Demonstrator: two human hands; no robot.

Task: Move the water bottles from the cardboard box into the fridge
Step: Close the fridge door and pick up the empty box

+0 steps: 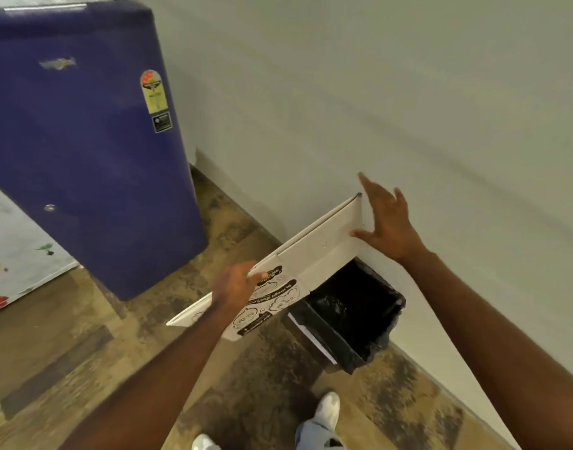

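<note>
Cardboard box (pixel 298 254), printing unreadable

A plain pale wall (pixel 376 92) fills the upper right, meeting the floor along a light skirting board (pixel 418 358). The floor (pixel 67 352) is laid in mottled brown wood-look planks. A bin (pixel 353 316) lined with a black bag stands against the skirting. At the far left edge sits a white panel (pixel 15 248) printed with red and green motifs.

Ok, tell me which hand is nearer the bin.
Right. The right hand is spread open just above the bin, touching the box; the left hand grips the box further left.
</note>
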